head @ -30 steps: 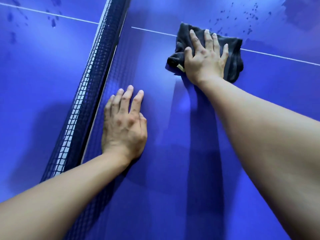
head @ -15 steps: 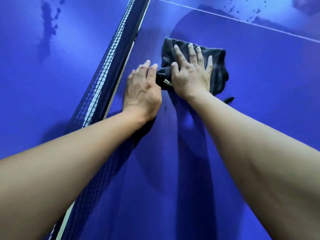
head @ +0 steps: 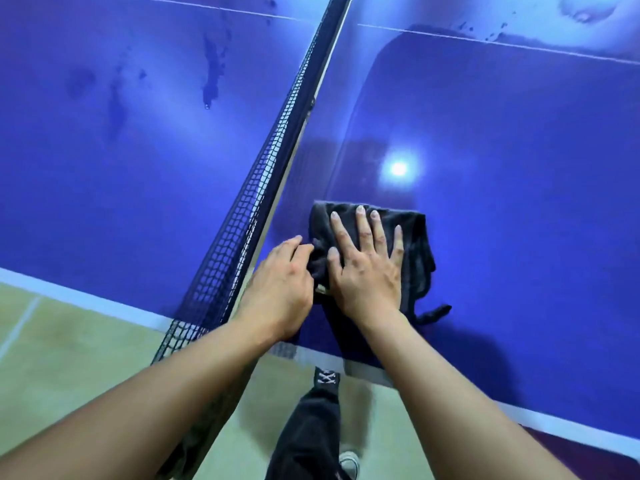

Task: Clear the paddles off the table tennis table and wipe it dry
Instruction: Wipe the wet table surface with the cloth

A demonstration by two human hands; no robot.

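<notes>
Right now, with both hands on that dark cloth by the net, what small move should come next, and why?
Probably push the cloth forward toward the white line: the right hand lies flat on it, the left hand holds its bunched edge, and dark droplets show there.

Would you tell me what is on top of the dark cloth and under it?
The right hand lies flat on the dark cloth; the left hand grips its bunched edge. Underneath is the blue table, that patch hidden.
</notes>
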